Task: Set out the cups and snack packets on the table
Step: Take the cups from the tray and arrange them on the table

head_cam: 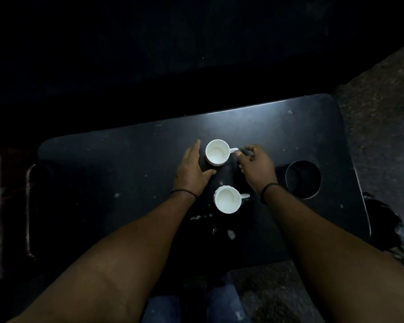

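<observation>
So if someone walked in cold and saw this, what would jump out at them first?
Two white cups on the dark table: the far cup mid-table and the near cup just below it, both upright and looking empty. The left hand rests flat beside the far cup, while the right hand pinches its handle. A round cup-holder hole sits to the right.
</observation>
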